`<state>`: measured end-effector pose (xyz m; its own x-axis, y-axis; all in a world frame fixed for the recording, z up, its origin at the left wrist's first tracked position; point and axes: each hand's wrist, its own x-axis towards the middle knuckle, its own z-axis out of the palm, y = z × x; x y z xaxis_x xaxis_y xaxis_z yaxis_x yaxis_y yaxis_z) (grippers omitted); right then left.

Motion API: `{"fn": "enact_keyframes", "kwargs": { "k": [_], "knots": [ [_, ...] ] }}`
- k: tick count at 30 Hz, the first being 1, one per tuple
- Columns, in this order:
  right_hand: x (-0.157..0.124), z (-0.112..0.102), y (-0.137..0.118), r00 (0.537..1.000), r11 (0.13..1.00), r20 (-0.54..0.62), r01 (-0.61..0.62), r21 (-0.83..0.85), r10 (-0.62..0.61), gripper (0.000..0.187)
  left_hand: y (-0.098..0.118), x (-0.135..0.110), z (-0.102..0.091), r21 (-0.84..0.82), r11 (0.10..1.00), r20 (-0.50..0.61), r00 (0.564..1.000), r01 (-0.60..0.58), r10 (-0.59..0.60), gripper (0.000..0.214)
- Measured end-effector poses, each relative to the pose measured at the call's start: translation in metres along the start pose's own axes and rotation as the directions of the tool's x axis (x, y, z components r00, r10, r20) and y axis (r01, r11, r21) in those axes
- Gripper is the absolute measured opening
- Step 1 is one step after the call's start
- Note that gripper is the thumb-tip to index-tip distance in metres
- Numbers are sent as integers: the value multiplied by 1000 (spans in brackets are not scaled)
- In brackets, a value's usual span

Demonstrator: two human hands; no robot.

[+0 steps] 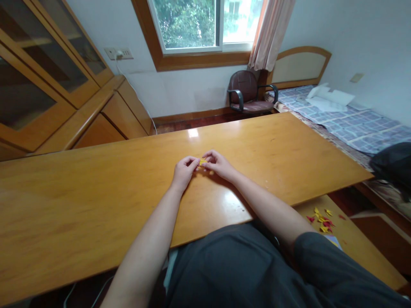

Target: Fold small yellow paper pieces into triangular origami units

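Observation:
A small piece of folded yellow paper (203, 162) is held between my two hands, just above the wooden table (96, 201). My left hand (185, 171) pinches its left side between thumb and forefinger. On the other side, my right hand (218, 166) grips it with the thumb and fingertips. The fingers cover much of the paper, so its exact shape cannot be made out.
Several small red and yellow folded paper pieces (322, 220) lie on a lower wooden surface (359, 244) at my right. A brown armchair (245, 87) stands beyond the table. A bed (362, 124) is at the right, a glass-doored cabinet (69, 92) at the left.

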<state>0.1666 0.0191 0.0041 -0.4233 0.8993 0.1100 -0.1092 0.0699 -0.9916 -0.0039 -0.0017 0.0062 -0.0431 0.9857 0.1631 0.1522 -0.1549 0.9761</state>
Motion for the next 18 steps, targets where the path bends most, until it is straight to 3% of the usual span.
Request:
{"fn": "enact_keyframes", "kwargs": {
  "k": [11, 18],
  "knots": [
    [2, -1, -3, 999, 993, -11, -41, 114, 43, 46, -5, 3, -2, 15, 1000, -58, 998, -5, 6, 26],
    [4, -4, 4, 999, 994, -39, 6, 109, -1, 40, -13, 6, -4, -16, 1000, -48, 999, -12, 12, 27]
  ]
}}
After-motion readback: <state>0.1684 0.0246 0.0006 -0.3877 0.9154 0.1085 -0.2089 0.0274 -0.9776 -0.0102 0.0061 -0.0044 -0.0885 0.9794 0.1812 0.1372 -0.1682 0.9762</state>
